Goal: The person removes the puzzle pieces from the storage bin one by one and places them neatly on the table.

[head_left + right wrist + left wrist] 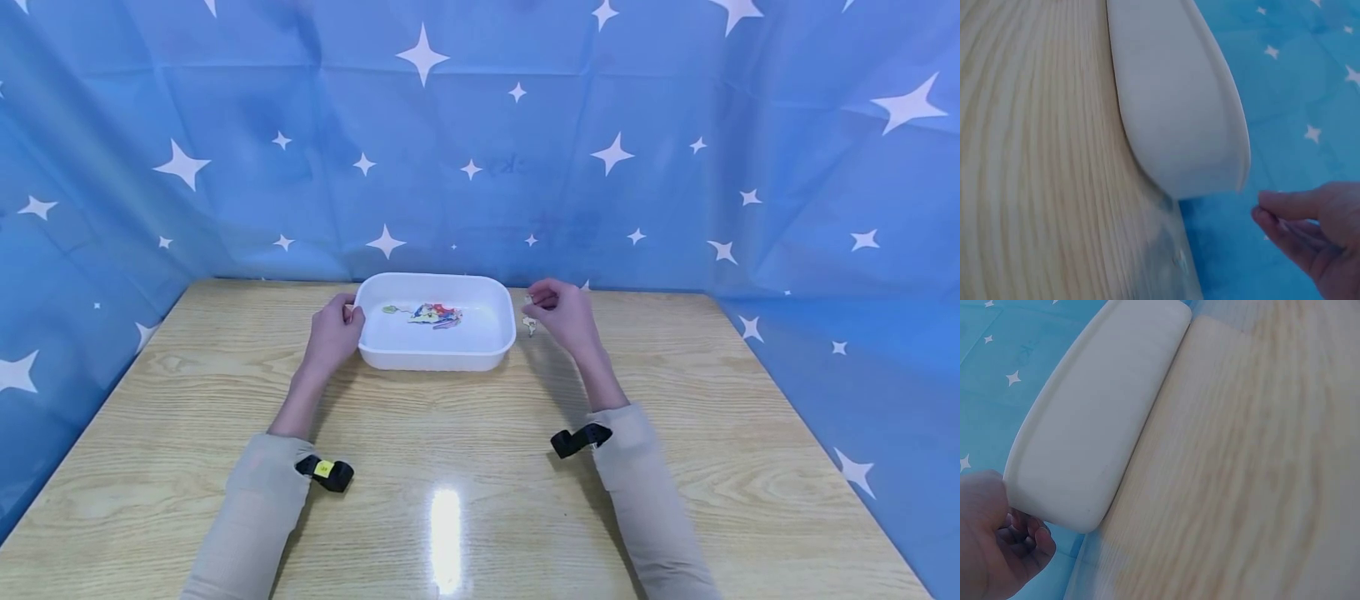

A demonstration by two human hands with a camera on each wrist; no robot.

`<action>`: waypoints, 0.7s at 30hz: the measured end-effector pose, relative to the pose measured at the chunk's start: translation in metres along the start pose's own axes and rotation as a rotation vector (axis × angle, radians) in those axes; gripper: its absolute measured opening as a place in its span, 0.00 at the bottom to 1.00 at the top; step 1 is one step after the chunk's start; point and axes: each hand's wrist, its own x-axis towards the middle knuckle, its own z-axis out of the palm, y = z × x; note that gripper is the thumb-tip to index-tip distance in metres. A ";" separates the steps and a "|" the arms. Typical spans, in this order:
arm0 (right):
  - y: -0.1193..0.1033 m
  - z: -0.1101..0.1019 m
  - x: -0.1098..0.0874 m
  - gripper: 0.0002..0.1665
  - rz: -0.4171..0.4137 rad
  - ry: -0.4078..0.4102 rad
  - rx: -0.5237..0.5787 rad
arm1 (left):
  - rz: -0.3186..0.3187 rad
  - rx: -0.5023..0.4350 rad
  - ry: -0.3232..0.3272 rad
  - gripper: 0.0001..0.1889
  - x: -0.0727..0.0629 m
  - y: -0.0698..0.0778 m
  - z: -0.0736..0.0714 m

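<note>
A shallow white plastic tray stands near the back of the table. Inside lie a pile of colourful, flat-looking pieces and a small green piece with a thin line running from it. My left hand grips the tray's left end by the rim, fingers curled beneath it in the left wrist view. To the right of the tray, my right hand has thumb and fingertips drawn together. A small pale piece shows just below those fingertips; whether they pinch it or anything else is unclear.
A light wood-grain table spreads in front of the tray. Blue cloth with white stars hangs along the back and sides. Black wrist devices sit on both sleeves.
</note>
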 end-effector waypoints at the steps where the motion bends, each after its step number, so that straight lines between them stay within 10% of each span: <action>1: 0.003 -0.002 0.000 0.15 0.004 0.000 -0.010 | -0.002 -0.001 -0.001 0.21 0.000 0.000 0.000; 21: 0.057 -0.013 -0.001 0.13 0.167 -0.155 -0.252 | -0.002 -0.004 -0.003 0.21 -0.001 0.001 -0.001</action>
